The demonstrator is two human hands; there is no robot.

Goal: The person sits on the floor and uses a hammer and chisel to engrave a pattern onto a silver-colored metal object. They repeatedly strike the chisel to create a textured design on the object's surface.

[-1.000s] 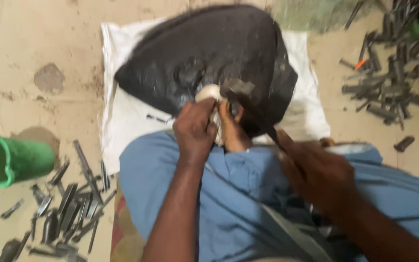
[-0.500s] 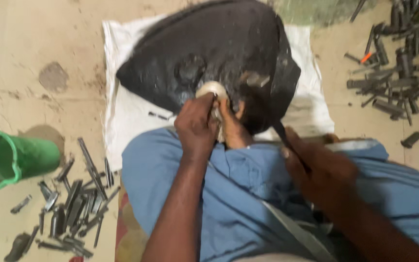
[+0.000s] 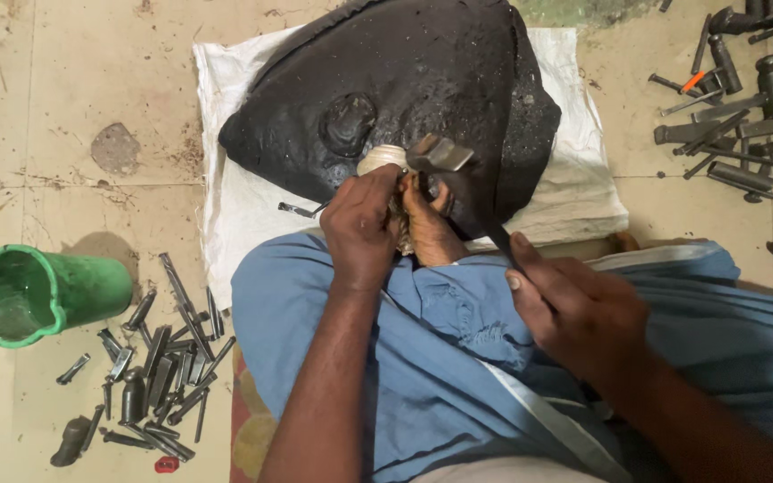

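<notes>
A large black, pitch-like block (image 3: 422, 80) lies on a white sack (image 3: 243, 197) on the floor. At its near edge sits a small pale round piece (image 3: 381, 158). My left hand (image 3: 364, 224) is closed around a tool that it holds against this piece. A bare foot (image 3: 428, 234) presses beside it. My right hand (image 3: 574, 309) grips the dark handle of a hammer (image 3: 440, 154), whose head is right next to the pale piece. A blue garment (image 3: 458, 340) covers my lap.
A green plastic mug (image 3: 42, 293) stands at the left, with several dark metal punches (image 3: 158, 358) scattered beside it. More punches and chisels (image 3: 744, 98) lie at the top right. A thin tool (image 3: 297, 210) rests on the sack.
The hammer head has shifted slightly left, closer to the pale piece. My left hand and the foot stay in place on the block's edge.
</notes>
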